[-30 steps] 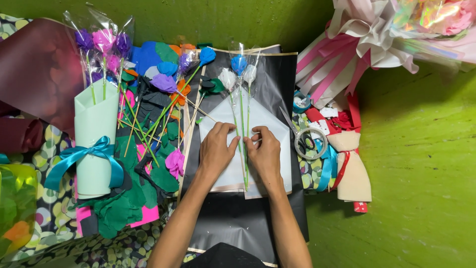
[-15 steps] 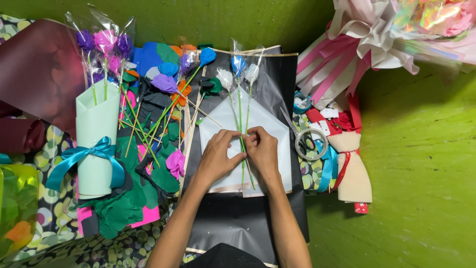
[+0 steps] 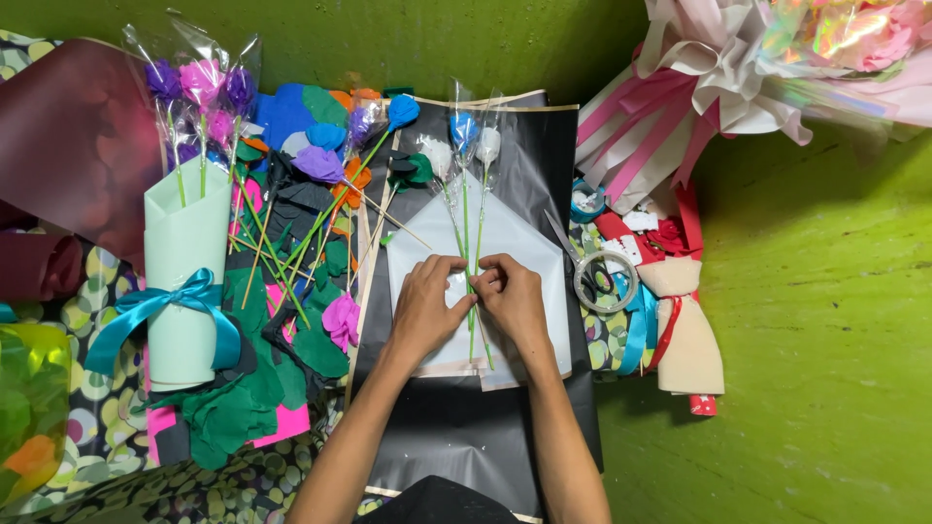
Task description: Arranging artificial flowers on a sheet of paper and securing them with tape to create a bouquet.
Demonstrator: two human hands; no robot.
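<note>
Your left hand [image 3: 424,309] and right hand [image 3: 512,299] both pinch the green stems [image 3: 473,247] of the small wrapped flowers [image 3: 464,131], lying on the white paper [image 3: 515,243]. Keep the stems close together and straight, and press gently so the paper stays flat

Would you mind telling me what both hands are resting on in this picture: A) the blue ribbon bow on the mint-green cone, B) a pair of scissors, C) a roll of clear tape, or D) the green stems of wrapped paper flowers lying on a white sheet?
D: the left hand and right hand meet over the green stems lying on the white sheet, while the tape roll sits off to the side, untouched.
</note>
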